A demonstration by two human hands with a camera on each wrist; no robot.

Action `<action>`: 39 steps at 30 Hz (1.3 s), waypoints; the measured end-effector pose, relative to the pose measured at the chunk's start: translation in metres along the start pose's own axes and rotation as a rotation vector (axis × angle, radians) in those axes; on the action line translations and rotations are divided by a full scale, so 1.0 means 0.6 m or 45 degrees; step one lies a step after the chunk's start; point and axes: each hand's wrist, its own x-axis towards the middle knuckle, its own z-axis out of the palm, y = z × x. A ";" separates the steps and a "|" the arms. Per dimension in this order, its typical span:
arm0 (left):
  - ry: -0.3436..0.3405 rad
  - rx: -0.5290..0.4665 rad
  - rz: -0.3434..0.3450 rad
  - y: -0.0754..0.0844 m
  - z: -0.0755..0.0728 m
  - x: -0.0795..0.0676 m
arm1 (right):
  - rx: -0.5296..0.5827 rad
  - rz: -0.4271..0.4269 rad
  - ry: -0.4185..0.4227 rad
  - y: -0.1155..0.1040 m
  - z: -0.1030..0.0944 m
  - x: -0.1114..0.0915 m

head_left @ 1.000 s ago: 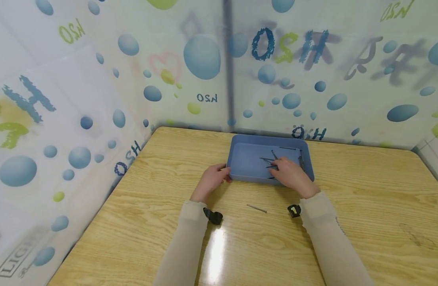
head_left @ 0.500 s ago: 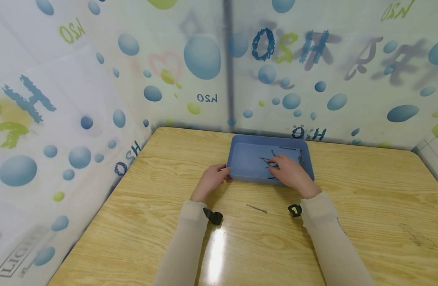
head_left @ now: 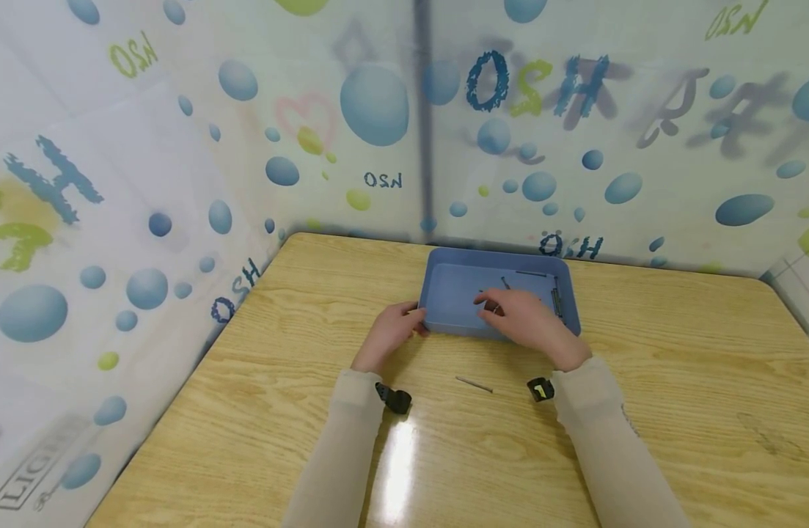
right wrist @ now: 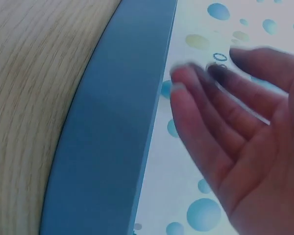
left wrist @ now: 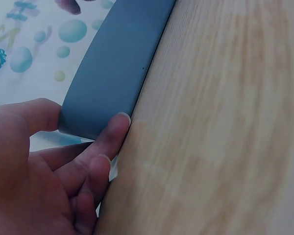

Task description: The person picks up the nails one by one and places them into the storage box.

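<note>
In the head view, my left hand (head_left: 392,328) grips the near left corner of a shallow blue tray (head_left: 453,290). The left wrist view has the thumb at the rim and bent fingers (left wrist: 118,128) against the outer wall. My right hand (head_left: 524,317) hovers over the tray's front right part, fingers loosely bent. Nothing shows between the fingers (right wrist: 191,115) in the right wrist view. Several thin dark nails lie in the tray: one nail (head_left: 531,274) along the back, a bunch of nails (head_left: 558,299) by the right wall, others mostly hidden under that hand.
A single nail (head_left: 474,385) lies on the wooden table (head_left: 675,352) in front of the tray, between both forearms. Printed curtain walls (head_left: 374,106) stand behind the table and on the left. Black straps with small devices (head_left: 396,400) sit on both wrists.
My right hand has shifted left and lifted from the loose nails in the tray, and now covers most of them. The left hand and the tray have stayed put.
</note>
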 end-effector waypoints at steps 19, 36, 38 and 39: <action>0.007 0.026 -0.008 0.004 0.000 0.000 | 0.006 -0.041 -0.462 -0.037 0.026 0.001; 0.009 0.045 0.001 0.002 0.000 0.001 | -0.161 0.104 -0.543 -0.054 0.048 -0.002; 0.008 0.042 0.003 0.002 0.000 0.001 | -0.167 0.106 -0.542 -0.055 0.051 -0.004; 0.008 0.041 0.003 0.002 0.000 0.001 | -0.173 0.105 -0.541 -0.054 0.053 -0.004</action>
